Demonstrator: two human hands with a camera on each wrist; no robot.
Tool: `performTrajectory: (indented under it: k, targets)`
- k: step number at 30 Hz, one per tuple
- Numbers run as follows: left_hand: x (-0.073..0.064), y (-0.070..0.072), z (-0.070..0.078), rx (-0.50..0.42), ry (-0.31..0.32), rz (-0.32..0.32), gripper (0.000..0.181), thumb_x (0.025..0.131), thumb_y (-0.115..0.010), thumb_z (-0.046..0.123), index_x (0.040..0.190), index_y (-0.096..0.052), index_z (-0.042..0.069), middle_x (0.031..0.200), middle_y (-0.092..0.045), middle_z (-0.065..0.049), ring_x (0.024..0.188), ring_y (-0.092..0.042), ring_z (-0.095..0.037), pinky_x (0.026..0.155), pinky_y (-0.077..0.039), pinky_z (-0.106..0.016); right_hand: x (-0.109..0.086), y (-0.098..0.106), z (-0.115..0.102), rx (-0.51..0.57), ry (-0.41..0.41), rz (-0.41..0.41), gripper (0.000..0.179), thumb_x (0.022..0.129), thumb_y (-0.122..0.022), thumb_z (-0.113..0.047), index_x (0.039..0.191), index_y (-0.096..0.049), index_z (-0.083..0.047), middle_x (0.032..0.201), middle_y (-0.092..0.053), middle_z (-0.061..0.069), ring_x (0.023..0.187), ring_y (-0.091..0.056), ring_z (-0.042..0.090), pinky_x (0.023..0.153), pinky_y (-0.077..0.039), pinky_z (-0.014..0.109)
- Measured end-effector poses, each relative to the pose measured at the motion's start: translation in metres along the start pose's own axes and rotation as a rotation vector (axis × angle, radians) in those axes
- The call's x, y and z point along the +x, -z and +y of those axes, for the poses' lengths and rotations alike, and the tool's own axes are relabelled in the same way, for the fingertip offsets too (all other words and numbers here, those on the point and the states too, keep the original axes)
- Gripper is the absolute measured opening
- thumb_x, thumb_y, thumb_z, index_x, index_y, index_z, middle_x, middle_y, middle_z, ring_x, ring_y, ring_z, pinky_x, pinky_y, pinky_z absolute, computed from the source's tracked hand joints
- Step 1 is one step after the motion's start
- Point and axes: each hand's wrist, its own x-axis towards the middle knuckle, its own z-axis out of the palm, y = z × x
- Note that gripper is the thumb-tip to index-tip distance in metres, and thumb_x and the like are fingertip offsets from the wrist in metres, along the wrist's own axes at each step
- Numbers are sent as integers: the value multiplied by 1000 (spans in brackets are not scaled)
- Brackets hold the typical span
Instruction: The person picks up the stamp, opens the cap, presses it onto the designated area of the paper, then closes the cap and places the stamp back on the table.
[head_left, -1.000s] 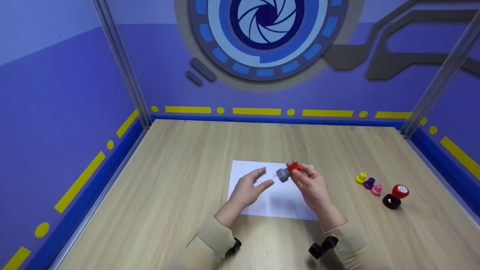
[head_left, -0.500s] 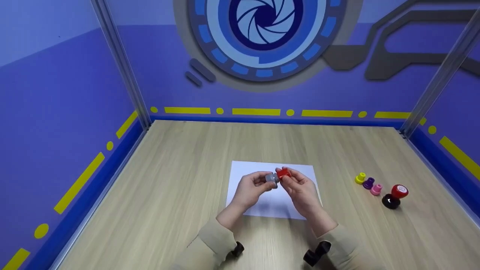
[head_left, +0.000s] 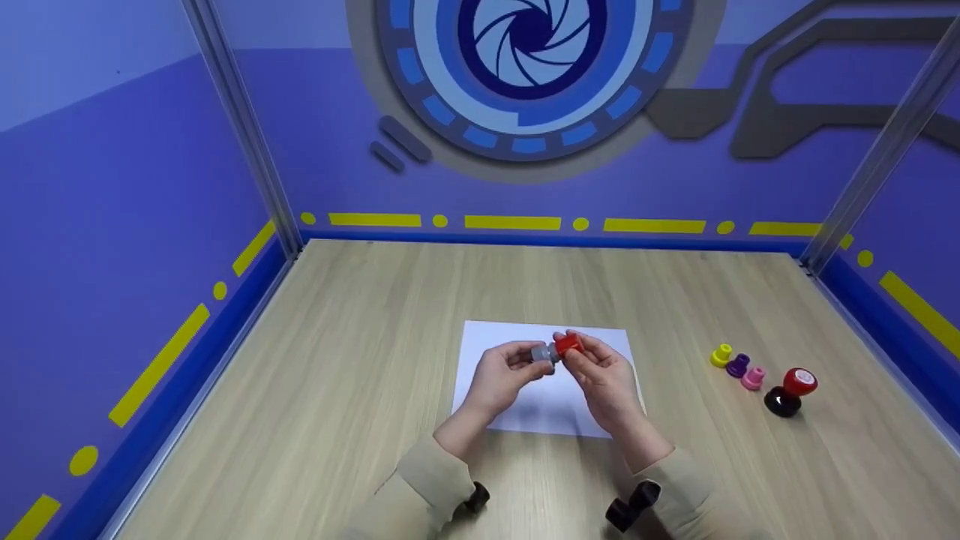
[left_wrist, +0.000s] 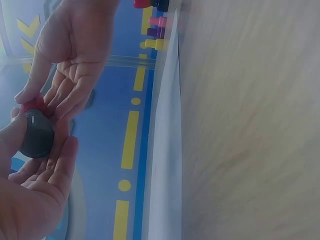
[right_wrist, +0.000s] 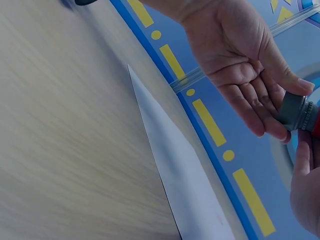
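Both hands hold a small red stamp (head_left: 568,344) with a grey cap (head_left: 541,352) above a sheet of white paper (head_left: 517,417). My left hand (head_left: 498,379) pinches the grey cap between thumb and fingers. My right hand (head_left: 606,381) grips the red end. In the left wrist view, the broad grey cap (left_wrist: 38,134) faces the camera and the red part (left_wrist: 34,103) shows beyond it. A ribbed collar joins the grey cap (right_wrist: 292,111) to the red part in the right wrist view. A faint pink mark (right_wrist: 220,219) shows on the paper.
To the right on the wooden table (head_left: 360,315) stand small yellow (head_left: 721,355), purple (head_left: 738,366) and pink pieces (head_left: 754,379) in a row. Beside them is a red-topped stamp with a black base (head_left: 784,403). Patterned blue-purple walls (head_left: 337,135) enclose the back and sides.
My left hand has gone from loosely spread to pinching the grey cap. My right hand has brought the stamp left towards it. Over the last half second both hands barely moved.
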Motion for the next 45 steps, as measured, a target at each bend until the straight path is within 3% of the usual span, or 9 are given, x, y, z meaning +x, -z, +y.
performTrajectory:
  k: [5,9,12,17,24,28,33,41,45]
  targets:
    - [2,5,1,26,-8,22,37,91,-77,4,125,-68,-9,117,-74,-23,102,-76,-24,86,-63,-30,3,9,-6,109,59,-38,26,99,-59,7,106,-74,-13,107,-79,-3,108,-73,7,97,-57,20]
    - [4,12,0,52,-8,66,38,91,-76,4,125,-67,-10,115,-74,-24,99,-76,-21,85,-63,-29,12,24,-19,101,120,70,23,100,-61,2,100,-75,-16,102,-80,-5,103,-73,6,95,-57,18]
    - [4,15,-1,68,-14,71,39,91,-78,7,126,-67,-8,116,-73,-23,101,-75,-22,87,-63,-29,19,34,-27,-41,102,177,19,97,-69,-4,113,-73,-13,101,-78,-11,102,-73,3,92,-58,17]
    - [5,17,-2,125,-37,84,41,90,-80,12,126,-70,-4,116,-74,-21,103,-74,-24,87,-62,-27,30,45,-29,-363,91,261,49,94,-75,-10,140,-60,-4,106,-76,-16,101,-69,-4,91,-56,12]
    - [7,18,-5,143,-18,90,38,91,-78,12,126,-72,0,115,-75,-17,96,-76,-19,84,-63,-26,46,56,-23,-704,77,304,43,92,-79,-16,131,-67,-2,126,-71,15,102,-62,7,80,-49,8]
    - [6,19,-6,157,-7,94,38,91,-79,12,127,-72,1,114,-75,-16,94,-76,-17,84,-63,-26,55,60,-17,-798,72,278,40,91,-78,-11,128,-68,1,127,-69,24,107,-62,18,76,-46,9]
    - [6,20,-5,193,-26,104,39,89,-81,13,125,-73,1,115,-76,-17,98,-75,-22,84,-62,-26,63,64,-11,-917,90,237,38,88,-80,-8,123,-70,3,121,-71,25,110,-65,27,79,-46,10]
    - [7,21,-5,211,-34,107,39,89,-81,13,125,-73,1,116,-76,-18,101,-74,-24,85,-62,-27,66,62,-7,-1041,83,187,35,89,-78,-6,123,-70,3,120,-71,26,114,-66,37,99,-53,45]
    - [6,21,-5,223,-33,112,39,89,-81,13,125,-73,1,117,-75,-18,99,-74,-24,84,-62,-27,66,62,-4,-1073,63,155,35,90,-77,-5,124,-70,4,120,-70,26,115,-66,39,101,-53,50]
